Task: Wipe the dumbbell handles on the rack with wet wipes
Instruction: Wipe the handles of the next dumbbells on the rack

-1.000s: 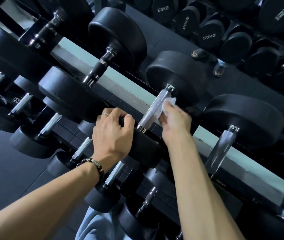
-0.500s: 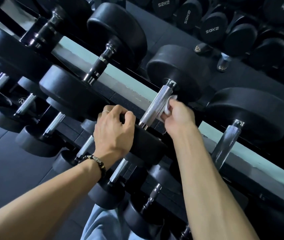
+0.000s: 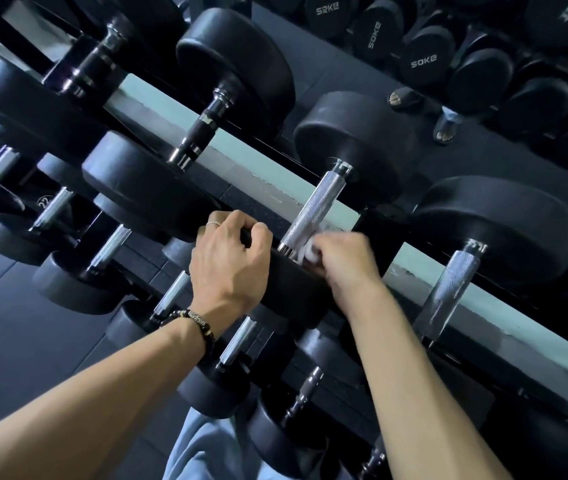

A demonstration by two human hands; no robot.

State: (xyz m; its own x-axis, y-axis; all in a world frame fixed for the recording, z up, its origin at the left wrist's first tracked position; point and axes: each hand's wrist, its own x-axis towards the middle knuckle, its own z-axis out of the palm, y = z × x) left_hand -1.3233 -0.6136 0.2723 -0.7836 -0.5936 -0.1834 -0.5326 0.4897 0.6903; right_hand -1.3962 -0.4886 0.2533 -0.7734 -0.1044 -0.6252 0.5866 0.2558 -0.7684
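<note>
A knurled silver dumbbell handle (image 3: 313, 211) runs between two black round heads on the top tier of the rack (image 3: 268, 178). My right hand (image 3: 345, 259) pinches a bunched white wet wipe (image 3: 310, 252) against the near end of that handle. My left hand (image 3: 230, 265) grips the top edge of the same dumbbell's near head (image 3: 293, 289), fingers curled over it. A ring and a beaded bracelet are on that hand and wrist.
More dumbbells fill the top tier: a dark-handled one (image 3: 203, 133) to the left, a silver-handled one (image 3: 449, 285) to the right. Lower tiers hold smaller dumbbells (image 3: 109, 244). A mirror behind shows a person's sandalled feet (image 3: 445, 129). Dark rubber floor lies at left.
My right hand with the wipe has slid down the handle from its far end near the back head to its near end. My left hand keeps its grip on the near head.
</note>
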